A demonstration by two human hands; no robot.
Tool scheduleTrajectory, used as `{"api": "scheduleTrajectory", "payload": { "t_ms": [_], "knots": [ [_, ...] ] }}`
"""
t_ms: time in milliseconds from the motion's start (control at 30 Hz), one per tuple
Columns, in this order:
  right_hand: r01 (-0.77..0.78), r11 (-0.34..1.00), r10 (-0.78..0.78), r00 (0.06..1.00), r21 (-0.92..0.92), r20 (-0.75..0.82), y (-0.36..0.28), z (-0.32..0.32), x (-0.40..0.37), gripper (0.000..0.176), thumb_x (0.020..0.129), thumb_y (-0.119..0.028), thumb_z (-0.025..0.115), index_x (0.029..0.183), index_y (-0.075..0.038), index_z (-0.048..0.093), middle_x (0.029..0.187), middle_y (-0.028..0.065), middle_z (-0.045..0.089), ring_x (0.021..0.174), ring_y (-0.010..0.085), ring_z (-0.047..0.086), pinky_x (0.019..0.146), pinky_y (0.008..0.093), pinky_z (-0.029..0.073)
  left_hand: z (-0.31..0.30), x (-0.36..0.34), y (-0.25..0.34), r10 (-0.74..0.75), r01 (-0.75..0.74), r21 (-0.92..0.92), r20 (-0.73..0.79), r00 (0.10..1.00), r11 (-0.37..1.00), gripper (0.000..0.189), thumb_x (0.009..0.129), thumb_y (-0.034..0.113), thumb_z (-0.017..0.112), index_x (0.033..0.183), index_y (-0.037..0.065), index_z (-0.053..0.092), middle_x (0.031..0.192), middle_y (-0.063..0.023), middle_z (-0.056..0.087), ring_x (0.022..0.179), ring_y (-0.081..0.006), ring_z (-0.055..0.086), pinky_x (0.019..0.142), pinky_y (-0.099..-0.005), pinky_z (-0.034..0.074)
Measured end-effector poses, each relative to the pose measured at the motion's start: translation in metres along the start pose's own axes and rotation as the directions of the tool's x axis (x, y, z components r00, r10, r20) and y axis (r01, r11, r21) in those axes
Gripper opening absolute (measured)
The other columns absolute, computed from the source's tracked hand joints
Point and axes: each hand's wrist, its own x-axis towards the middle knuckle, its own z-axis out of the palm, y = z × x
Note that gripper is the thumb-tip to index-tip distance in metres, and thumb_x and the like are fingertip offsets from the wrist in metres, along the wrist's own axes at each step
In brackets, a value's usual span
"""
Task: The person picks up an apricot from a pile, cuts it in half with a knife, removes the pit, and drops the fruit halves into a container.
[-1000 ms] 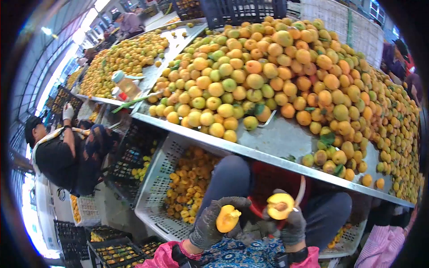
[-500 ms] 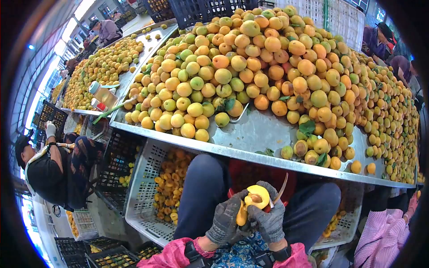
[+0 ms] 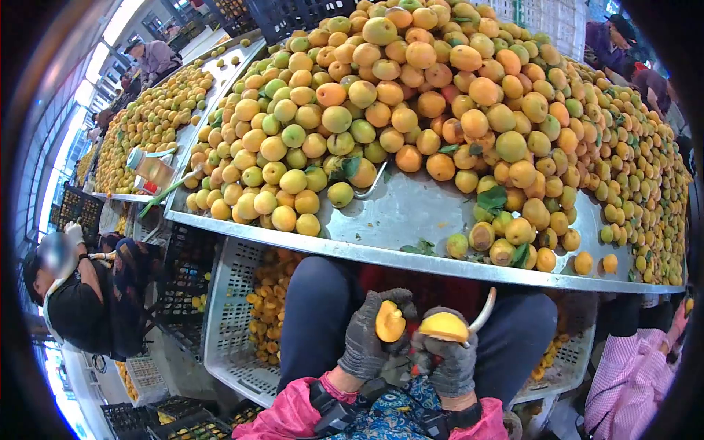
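My left hand point(image 3: 370, 337), in a grey glove, is closed on a yellow fruit half point(image 3: 390, 322) with its cut side showing. Close beside it, my right hand point(image 3: 449, 359), gloved too, grips a second yellow fruit half point(image 3: 444, 327) together with a curved tool point(image 3: 484, 311) that sticks up past the fingers. The two hands are apart, above my lap. Beyond them, a large heap of yellow, orange and green fruits point(image 3: 411, 95) lies on the metal table point(image 3: 411, 209).
Under the table edge stands a white crate point(image 3: 231, 323) of fruit halves. Black crates point(image 3: 180, 286) are left of it. A co-worker in black point(image 3: 81, 301) sits at the left, and a pink checked sleeve point(image 3: 627, 367) shows at the right. A bottle point(image 3: 152, 170) lies on the far table.
My hands have moved apart, each now with a separate fruit half, where before they were together around one opened fruit. The view has shifted slightly, moving the heap left and up.
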Motion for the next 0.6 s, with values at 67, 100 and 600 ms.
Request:
{"api": "scheduleTrajectory", "payload": {
  "t_ms": [67,100,600],
  "knots": [
    [0.121,0.966,-0.124,0.992,-0.227,0.003,-0.011,0.001,0.004,0.035,0.072,-0.006,0.065,0.106,0.0,0.06,0.076,0.0046,0.063,0.059,0.0116,0.06,0.053,0.0231,0.048,-0.005,-0.003,0.014,-0.039,0.039,-0.001,0.121,0.992,0.999,0.057,0.1,0.048,0.032,0.117,0.0,0.057,0.101,-0.0124,0.063,0.08,-0.0193,0.062,0.069,-0.0294,0.052],
    [0.03,0.987,-0.033,0.999,-0.155,-0.011,-0.012,-0.004,0.004,0.035,0.073,-0.008,0.064,0.107,0.0,0.06,0.072,0.0045,0.061,0.052,0.0106,0.056,0.046,0.0225,0.045,-0.011,-0.002,0.015,-0.076,0.085,-0.054,0.149,0.986,0.995,0.062,0.099,0.052,0.029,0.12,0.0,0.054,0.103,-0.0141,0.062,0.075,-0.0198,0.062,0.059,-0.0287,0.052],
    [0.071,0.997,-0.073,0.994,0.021,0.08,-0.028,0.009,-0.009,0.041,0.071,-0.005,0.07,0.11,0.0,0.06,0.091,0.0101,0.068,0.069,0.0135,0.064,0.055,0.0237,0.051,-0.029,-0.038,0.037,-0.066,0.411,-0.586,0.519,0.852,0.699,0.071,0.096,0.056,0.029,0.144,0.003,0.029,0.139,-0.0254,0.043,0.041,-0.0187,0.051,0.035,-0.0295,0.041]
  ]
}}
